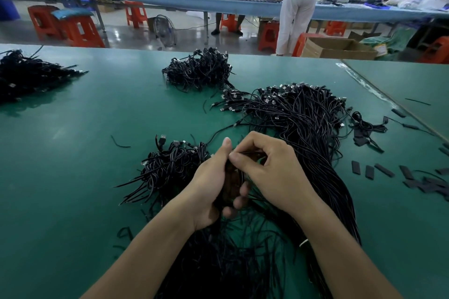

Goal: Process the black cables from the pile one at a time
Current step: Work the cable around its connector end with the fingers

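At six o'clock the left hand (pixel 209 184) curls round a thin black cable (pixel 250 152), the right hand (pixel 274 172) pinching its end; likely limp and light, best held there.

On the table (pixel 73 153), a small bundle (pixel 170 167) lies left of the main cable pile (pixel 303 128); a third heap (pixel 199 70) sits behind them, with strips (pixel 384 170), perhaps sleeves, far right.

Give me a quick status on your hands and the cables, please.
Left hand grips a black cable. Right hand pinches the same cable. Main pile lies beneath and beyond. Nothing over the hands.
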The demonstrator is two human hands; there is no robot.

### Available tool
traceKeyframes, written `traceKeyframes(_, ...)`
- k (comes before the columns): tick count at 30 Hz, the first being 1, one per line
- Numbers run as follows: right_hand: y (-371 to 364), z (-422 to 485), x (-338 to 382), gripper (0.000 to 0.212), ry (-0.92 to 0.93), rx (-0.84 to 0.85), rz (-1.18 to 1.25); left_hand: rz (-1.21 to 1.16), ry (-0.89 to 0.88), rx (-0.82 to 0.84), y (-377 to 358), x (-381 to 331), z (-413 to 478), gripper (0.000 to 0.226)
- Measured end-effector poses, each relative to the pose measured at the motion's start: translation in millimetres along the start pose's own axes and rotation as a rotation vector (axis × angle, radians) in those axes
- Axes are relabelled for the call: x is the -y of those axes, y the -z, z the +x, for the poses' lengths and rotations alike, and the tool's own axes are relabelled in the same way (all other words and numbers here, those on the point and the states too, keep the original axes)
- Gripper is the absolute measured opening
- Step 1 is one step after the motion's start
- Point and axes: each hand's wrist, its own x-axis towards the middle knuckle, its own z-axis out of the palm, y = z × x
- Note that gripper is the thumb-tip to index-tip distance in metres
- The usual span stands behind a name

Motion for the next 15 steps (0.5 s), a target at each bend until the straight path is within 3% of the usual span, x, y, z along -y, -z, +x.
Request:
traceKeyframes(4,5,2,-13,0.010,-0.063,0.015,-0.076,0.076,-0.132,-0.061,3,3,7,0.066)
traceKeyframes(8,5,-5,-31,0.049,-0.322,0.147,-0.001,0.074,-0.187,-0.098,17,-3,7,0.058)
traceKeyframes(12,-10,-18,-47,0.061,-0.406,0.386,-0.527,0.029,-0.246,-0.159,26,-11,6,0.061)
traceKeyframes(15,-30,-24,-49,0.039,-0.331,0.471,-0.731,0.028,-0.287,-0.184,22,-15,6,0.061)
